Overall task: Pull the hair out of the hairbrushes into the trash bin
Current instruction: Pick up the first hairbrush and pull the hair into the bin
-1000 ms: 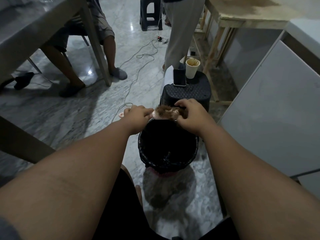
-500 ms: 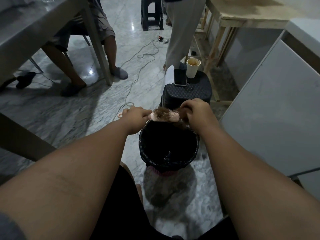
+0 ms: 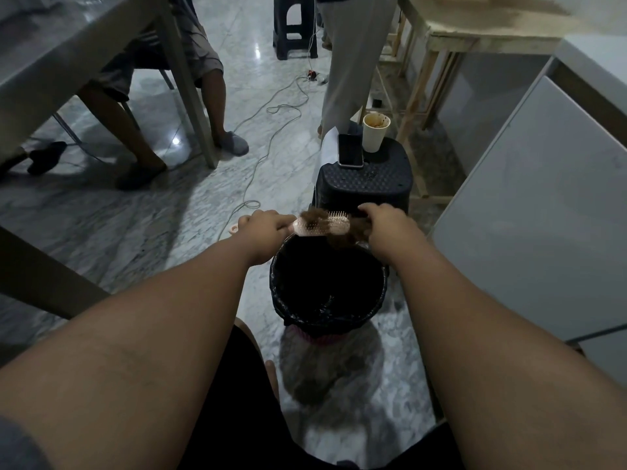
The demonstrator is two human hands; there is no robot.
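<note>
Clasping the pink plastic hairbrush over the round black-lined trash bin, left hand on its handle, right hand pinching brown hair, we're mid-pull; next: tug free, drop.

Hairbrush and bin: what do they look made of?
Hairbrush: pink, smooth, faintly glossy, with moulded stiff bristles, so probably plastic. Bin: only its liner shows clearly, black, crinkled and shiny, likely thin plastic film; the pink ribbed base beneath looks plastic too.

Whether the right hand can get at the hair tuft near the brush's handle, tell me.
Probably yes, once freed: the right hand pinches a pulled hair clump over the trash bin. The tuft sits exposed atop the hairbrush, nothing between.
</note>
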